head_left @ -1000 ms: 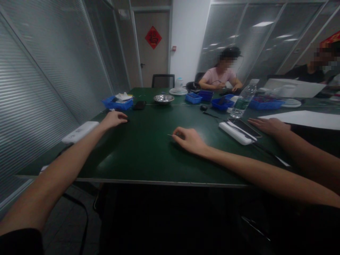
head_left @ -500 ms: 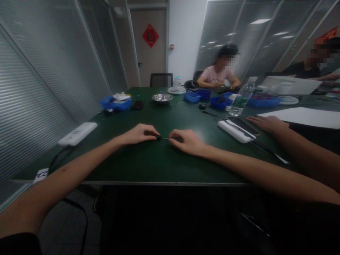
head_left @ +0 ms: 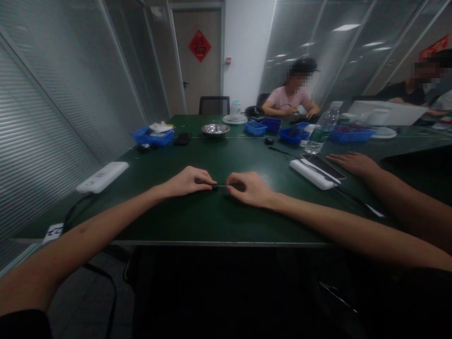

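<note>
Just above the green table (head_left: 197, 221), my left hand (head_left: 189, 181) pinches a small black piece (head_left: 214, 187) between thumb and fingertips. My right hand (head_left: 251, 188) faces it, its thumb and forefinger closed on a thin, pale, needle-like rod (head_left: 221, 186). The rod's left tip reaches the black piece; whether it goes into it or only touches it, I cannot tell. Both pieces are too small to name their kind.
White power strips lie left (head_left: 103, 177) and right (head_left: 312, 174). Near the right one are a phone (head_left: 326, 168), a water bottle (head_left: 323, 129) and another person's hand (head_left: 353, 162). A steel bowl (head_left: 215, 131) and blue trays (head_left: 153, 136) stand farther back.
My left hand has moved slightly right with the black piece, closing the gap to the rod. My right hand has barely moved. The white sheet at right has left the table.
</note>
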Motion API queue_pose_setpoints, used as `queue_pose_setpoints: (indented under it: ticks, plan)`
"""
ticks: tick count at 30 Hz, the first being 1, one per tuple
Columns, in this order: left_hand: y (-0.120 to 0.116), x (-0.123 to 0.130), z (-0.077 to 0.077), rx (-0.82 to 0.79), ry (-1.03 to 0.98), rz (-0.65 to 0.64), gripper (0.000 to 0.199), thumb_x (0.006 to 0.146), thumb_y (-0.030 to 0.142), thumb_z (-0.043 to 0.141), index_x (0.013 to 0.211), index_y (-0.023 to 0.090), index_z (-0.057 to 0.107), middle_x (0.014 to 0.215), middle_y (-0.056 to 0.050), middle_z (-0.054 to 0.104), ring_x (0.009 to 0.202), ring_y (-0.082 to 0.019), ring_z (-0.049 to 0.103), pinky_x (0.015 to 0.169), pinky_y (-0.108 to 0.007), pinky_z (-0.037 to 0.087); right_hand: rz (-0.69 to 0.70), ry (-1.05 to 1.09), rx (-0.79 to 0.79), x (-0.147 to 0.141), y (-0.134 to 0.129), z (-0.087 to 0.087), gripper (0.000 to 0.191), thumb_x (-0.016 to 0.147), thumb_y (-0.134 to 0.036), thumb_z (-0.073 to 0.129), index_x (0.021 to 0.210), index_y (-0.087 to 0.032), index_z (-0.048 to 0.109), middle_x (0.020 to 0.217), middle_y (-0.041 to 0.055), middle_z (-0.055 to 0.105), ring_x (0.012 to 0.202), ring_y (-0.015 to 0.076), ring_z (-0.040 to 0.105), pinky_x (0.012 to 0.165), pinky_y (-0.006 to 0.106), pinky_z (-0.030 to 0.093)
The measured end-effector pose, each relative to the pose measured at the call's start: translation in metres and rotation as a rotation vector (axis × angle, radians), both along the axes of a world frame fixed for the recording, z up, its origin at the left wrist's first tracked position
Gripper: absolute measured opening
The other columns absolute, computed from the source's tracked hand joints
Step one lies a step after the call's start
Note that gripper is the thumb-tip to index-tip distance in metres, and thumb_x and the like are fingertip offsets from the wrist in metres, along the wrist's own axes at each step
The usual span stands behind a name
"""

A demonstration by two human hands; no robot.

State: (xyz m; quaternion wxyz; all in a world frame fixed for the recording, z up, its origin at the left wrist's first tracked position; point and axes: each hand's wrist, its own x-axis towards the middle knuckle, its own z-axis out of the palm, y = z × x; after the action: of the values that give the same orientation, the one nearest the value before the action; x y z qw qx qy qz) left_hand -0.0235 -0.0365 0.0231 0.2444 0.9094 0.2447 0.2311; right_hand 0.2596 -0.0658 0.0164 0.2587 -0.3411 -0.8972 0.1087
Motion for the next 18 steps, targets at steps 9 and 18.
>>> queue_pose_setpoints:
  ticks: [9, 18]
  plan:
    - [0.0003, 0.0017, -0.0031, 0.002, 0.005, 0.002, 0.027, 0.095, 0.032, 0.072, 0.119, 0.022, 0.08, 0.112, -0.009, 0.075, 0.101, -0.02, 0.071, 0.09, -0.032, 0.054, 0.061, -0.025, 0.04, -0.0007, 0.0038, -0.005, 0.018, 0.096, -0.031, 0.06, 0.106, -0.019, 0.069, 0.091, 0.0044, 0.073, 0.073, 0.0147, 0.062, 0.069, 0.026, 0.041]
    - [0.0005, 0.001, -0.003, 0.004, 0.005, -0.038, 0.028, 0.097, 0.029, 0.07, 0.123, 0.023, 0.078, 0.114, -0.009, 0.074, 0.102, -0.02, 0.07, 0.091, -0.033, 0.054, 0.084, 0.0, 0.021, -0.0003, 0.0045, -0.0057, 0.017, 0.098, -0.029, 0.058, 0.107, -0.018, 0.067, 0.095, 0.0047, 0.073, 0.078, 0.0156, 0.065, 0.072, 0.026, 0.044]
